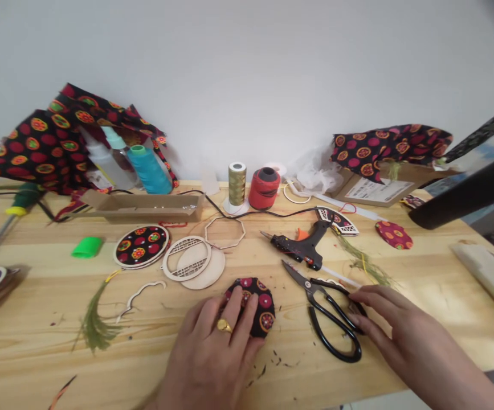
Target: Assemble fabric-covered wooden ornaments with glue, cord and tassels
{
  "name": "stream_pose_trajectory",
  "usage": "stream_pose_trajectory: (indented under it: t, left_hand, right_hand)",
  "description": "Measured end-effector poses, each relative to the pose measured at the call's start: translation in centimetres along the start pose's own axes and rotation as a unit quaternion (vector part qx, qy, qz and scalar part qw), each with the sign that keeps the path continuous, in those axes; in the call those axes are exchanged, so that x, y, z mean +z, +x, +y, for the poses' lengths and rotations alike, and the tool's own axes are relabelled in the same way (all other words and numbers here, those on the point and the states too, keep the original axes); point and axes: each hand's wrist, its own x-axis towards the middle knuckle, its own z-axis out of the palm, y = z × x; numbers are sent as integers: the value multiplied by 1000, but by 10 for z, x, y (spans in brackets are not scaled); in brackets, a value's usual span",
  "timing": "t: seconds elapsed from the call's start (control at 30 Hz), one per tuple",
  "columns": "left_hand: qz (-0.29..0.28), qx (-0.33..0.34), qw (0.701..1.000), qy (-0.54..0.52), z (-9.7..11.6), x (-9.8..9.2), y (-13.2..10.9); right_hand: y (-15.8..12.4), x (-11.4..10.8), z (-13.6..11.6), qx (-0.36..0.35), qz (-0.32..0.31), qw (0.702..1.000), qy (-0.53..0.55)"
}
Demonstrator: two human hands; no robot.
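Note:
A small disc covered in black and red patterned fabric lies on the table under my left hand. The fingers press on its top, the thumb is at its near edge, and a gold ring sits on one finger. To the right, black-handled scissors lie with slightly parted blades pointing away to the left. My right hand has its fingertips and thumb around the scissors' right handle loop. Beyond the scissors rests a black glue gun with a glue stick in its back.
Wooden rings, a patterned round ornament with a green tassel, and a green cap lie leftward. Thread spools and a cardboard tray stand behind. A screwdriver is far left; a black post rises right.

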Motion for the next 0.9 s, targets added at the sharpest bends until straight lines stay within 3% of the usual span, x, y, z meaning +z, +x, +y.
stream_pose_trajectory:
  t: [0.3,0.47,0.6,0.73,0.9]
  left_hand:
    - [-17,26,999,19,-2,2,-1]
    - [-29,9,999,25,-2,4,-5]
    - [-45,23,998,31,-1,4,-5]
    - [-33,9,999,19,-3,2,-3]
    - [-49,41,997,34,-7,3,-6]
  right_hand:
    - [-5,2,-13,-48,22,997,-51]
    - [2,12,-27,-104,11,991,-84]
    - [1,19,-27,-106,30,986,-122]
    - [-1,14,-28,-70,7,996,-48]
    - [6,3,-42,-41,-33,996,72]
